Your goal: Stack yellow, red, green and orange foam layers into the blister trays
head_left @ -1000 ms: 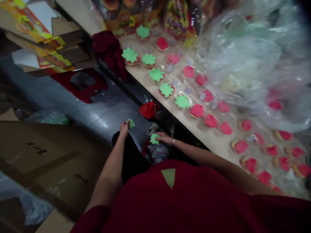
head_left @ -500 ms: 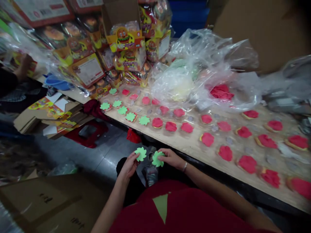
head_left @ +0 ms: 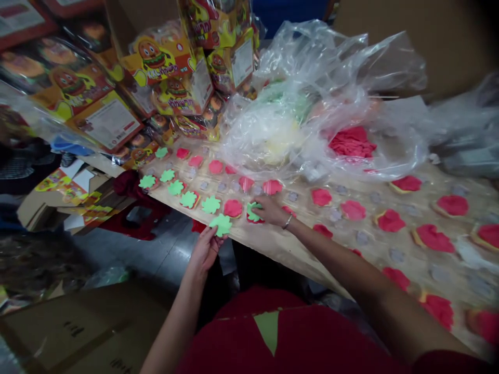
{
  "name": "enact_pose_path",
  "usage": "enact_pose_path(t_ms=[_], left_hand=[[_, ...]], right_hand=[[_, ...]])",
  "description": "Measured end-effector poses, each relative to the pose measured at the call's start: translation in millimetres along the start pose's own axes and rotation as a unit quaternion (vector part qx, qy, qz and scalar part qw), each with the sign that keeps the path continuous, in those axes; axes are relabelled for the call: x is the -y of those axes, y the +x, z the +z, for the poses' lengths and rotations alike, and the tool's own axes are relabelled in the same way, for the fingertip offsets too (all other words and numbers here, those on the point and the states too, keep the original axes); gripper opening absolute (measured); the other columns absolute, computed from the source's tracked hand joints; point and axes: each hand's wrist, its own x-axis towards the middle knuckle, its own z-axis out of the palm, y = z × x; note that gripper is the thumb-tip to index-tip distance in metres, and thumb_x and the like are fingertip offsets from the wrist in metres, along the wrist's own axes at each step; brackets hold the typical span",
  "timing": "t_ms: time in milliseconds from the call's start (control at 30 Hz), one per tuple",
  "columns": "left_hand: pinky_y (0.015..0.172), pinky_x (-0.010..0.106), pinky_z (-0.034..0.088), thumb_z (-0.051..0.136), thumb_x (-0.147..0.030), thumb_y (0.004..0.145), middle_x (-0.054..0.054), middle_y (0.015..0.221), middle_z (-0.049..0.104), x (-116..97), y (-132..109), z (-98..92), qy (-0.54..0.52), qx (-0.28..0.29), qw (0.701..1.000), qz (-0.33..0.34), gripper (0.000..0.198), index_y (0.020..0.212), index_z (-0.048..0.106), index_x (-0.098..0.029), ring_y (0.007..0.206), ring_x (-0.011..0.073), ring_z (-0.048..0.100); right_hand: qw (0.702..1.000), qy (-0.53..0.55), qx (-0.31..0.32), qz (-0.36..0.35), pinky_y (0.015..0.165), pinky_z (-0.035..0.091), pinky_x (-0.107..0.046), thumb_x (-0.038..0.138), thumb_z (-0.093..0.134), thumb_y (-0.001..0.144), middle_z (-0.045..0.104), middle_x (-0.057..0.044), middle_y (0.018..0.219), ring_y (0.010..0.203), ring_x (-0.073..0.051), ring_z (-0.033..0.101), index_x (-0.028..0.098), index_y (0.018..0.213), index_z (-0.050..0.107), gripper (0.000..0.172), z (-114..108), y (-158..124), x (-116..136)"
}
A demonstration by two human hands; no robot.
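My left hand pinches a green leaf-shaped piece just at the near edge of the wooden table. My right hand reaches over the table and presses another green leaf piece onto a red round piece in the front row. To the left of it, several red pieces carry green leaves; one bare red piece lies between them and my right hand. Many more red pieces run off to the right in rows.
Clear plastic bags holding red, green and pale pieces fill the table's back. Burger-themed toy boxes are stacked at the back left. A cardboard carton stands on the floor at lower left. Flattened packaging lies under the table's left end.
Both hands rose from my lap to the table, each with a green leaf. The right hand moved forward onto a red piece; the left came up to the table edge.
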Motion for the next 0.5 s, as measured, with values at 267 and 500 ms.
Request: enact_pose_path(t_ms=[267, 500], left_hand=[[0.052, 0.017, 0.052, 0.072, -0.012, 0.07, 0.001, 0.075, 0.071, -12.9, 1.6, -5.8, -0.016, 0.018, 1.0, 0.01, 0.022, 0.09, 0.062, -0.015, 0.061, 0.013, 0.068], [0.08, 0.03, 0.053, 0.069, -0.025, 0.077, 0.006, 0.094, 0.072, -2.1, 2.9, 8.9, 0.193, 0.107, 0.96, 0.174, 0.018, 0.094, 0.071, -0.019, 0.088, 0.0186, 0.068]], right_hand=[[0.973, -0.23, -0.009, -0.013, 0.085, 0.043, -0.038, 0.015, 0.052, 0.089, 0.063, -0.014, 0.106, 0.098, -0.026, 0.057, 0.015, 0.107, 0.061, 0.02, 13.3, -16.2, 23.0], [0.985, 0.144, 0.005, 0.092, 0.064, 0.047, -0.031, 0.048, 0.042, 0.095, 0.062, -0.005, 0.079, 0.07, -0.018, 0.06, 0.018, 0.101, 0.057, 0.034, 18.8, -25.6, 44.5]])
